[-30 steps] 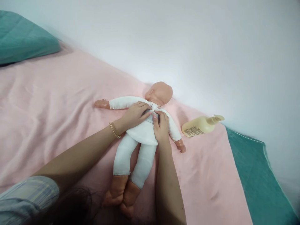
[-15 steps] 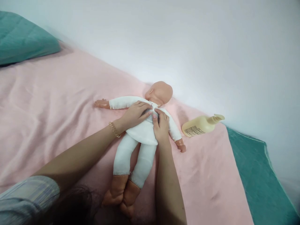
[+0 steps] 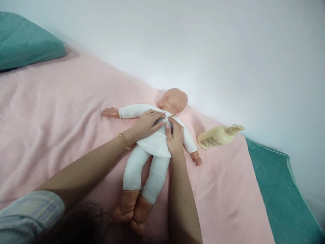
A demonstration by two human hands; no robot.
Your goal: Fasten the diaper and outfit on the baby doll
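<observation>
A baby doll (image 3: 153,144) with a white cloth body and bare, skin-toned head, hands and feet lies stretched out, its face turned out of sight. Across its upper torso rests my left hand (image 3: 147,124), fingers extended and flat against the cloth. My right hand (image 3: 175,135) lies on the other side of the torso, fingers slightly bent and spread with the thumb apart. The fingertips of both hands come close together just below the doll's neck. Neither hand grasps anything. Under my palms the cloth is hidden.
A pale yellow pump bottle (image 3: 215,137) stands right of the doll, near the wall (image 3: 203,51). Pink cloth (image 3: 225,189), wrinkled on the left, lies beneath everything. A green pillow (image 3: 27,42) is at upper left, and green fabric (image 3: 281,193) shows at right.
</observation>
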